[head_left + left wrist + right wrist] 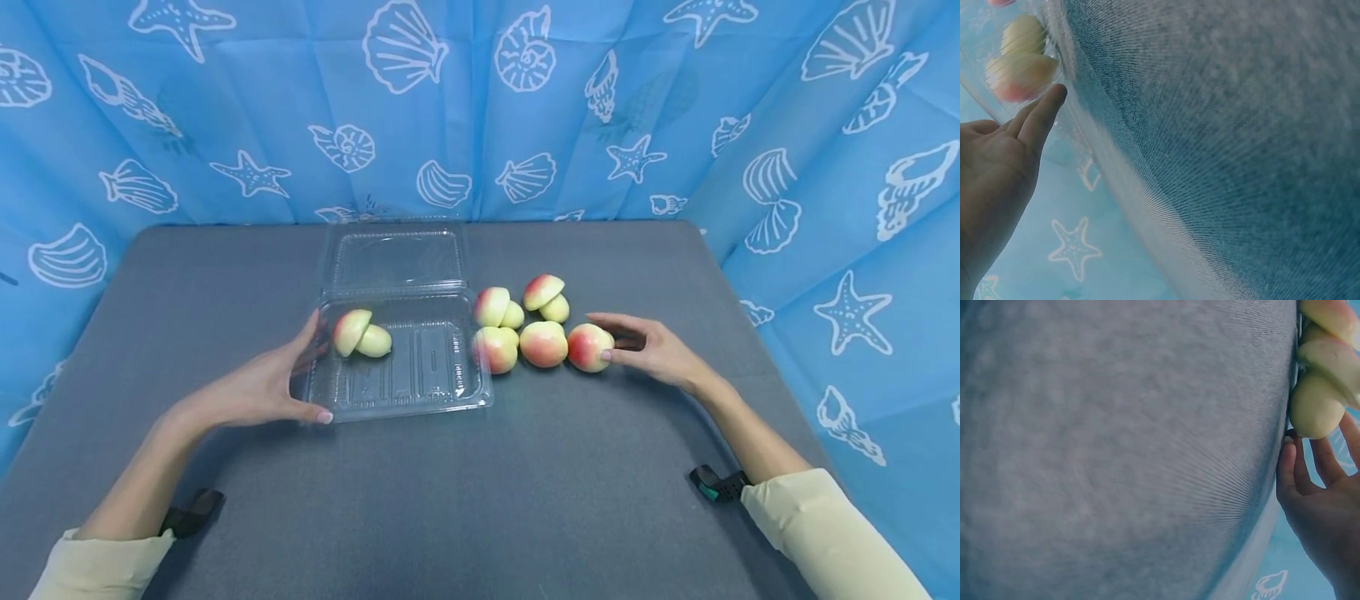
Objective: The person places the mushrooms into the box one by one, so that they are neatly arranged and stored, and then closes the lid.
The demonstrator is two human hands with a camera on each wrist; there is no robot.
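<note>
In the head view, my left hand (262,387) spreads along the left side of an opened clear plastic clamshell box (420,410), thumb at its front left corner. Inside the box lies one pale yellow toy mushroom (363,335) with a red-blushed cap. My right hand (648,350) is at the rightmost mushroom (588,347), its thumb at the near right side and forefinger behind. In the right wrist view, the right fingers (1325,459) reach that mushroom's rounded yellow end (1315,406). The left fingers (1044,115) lie straight beside the box wall in the left wrist view.
Between box and right hand, more mushrooms form a cluster: two behind (498,308) (546,297) and two in front (496,348) (543,344). The box's lid (397,257) lies folded back toward the blue shell-printed curtain (480,108). Grey cloth covers the table (480,500).
</note>
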